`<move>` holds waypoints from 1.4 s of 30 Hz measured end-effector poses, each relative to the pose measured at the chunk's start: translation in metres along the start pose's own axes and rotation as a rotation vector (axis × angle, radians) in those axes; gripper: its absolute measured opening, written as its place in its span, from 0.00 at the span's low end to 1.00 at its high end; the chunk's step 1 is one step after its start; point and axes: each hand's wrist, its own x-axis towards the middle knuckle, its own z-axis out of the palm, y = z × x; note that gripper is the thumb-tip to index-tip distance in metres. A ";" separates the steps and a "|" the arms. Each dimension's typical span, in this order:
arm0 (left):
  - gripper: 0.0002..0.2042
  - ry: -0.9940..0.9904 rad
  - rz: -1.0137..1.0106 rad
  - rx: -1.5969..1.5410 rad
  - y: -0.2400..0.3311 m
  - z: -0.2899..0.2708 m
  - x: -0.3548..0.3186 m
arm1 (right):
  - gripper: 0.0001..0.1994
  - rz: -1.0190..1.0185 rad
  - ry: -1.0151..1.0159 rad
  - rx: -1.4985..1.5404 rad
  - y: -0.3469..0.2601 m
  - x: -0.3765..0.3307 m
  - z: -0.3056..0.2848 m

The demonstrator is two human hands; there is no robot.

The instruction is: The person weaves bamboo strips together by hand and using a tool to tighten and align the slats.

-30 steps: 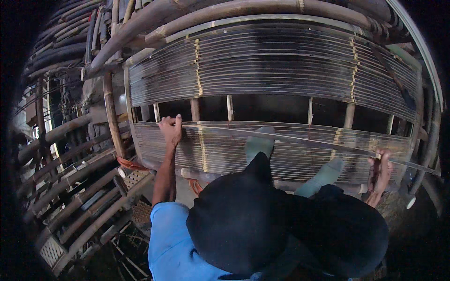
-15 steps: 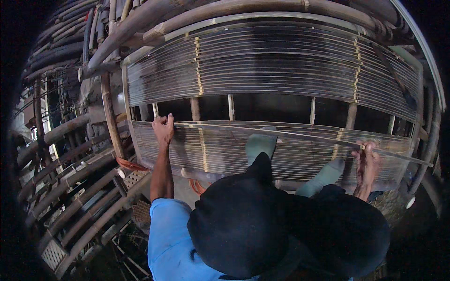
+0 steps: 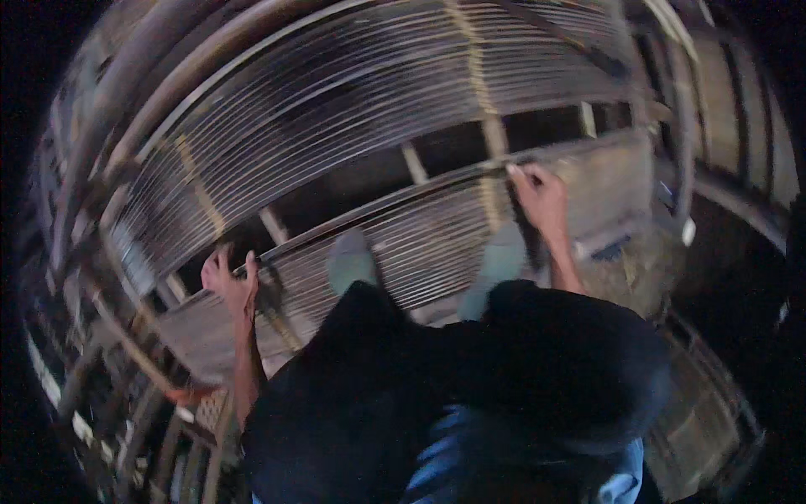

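Note:
A long thin strip (image 3: 386,202), apparently bamboo, lies along the upper edge of the lower slatted panel (image 3: 420,252). My left hand (image 3: 231,281) is at the strip's left part, thumb and fingers apart. Farther right, my right hand (image 3: 541,197) has thumb and fingertips closed at the strip, beside a yellowish binding (image 3: 489,202) that crosses the slats. Both hands are somewhat blurred. My feet in greenish socks (image 3: 351,260) rest on the lower panel between my hands.
Beyond a dark gap, the upper slatted panel (image 3: 336,109) has similar yellowish bindings. Short uprights (image 3: 414,163) span the gap. Thick bamboo poles (image 3: 201,63) frame the far left side. More poles and an orange cord (image 3: 189,393) are at lower left.
The view has turned and blurred. The strip, held slanting across the lower panel before, now follows its upper edge. My left fingers have spread; my right hand has come up to that edge.

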 end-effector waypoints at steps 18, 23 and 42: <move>0.12 -0.339 0.161 -0.664 0.153 0.034 0.034 | 0.41 0.007 0.493 -0.317 0.162 0.117 -0.080; 0.14 -0.316 0.379 -0.555 0.146 -0.021 0.036 | 0.43 0.053 0.428 -0.126 0.133 0.109 -0.084; 0.17 -0.340 0.300 -0.559 0.173 -0.047 0.042 | 0.46 0.076 0.377 -0.148 0.152 0.112 -0.083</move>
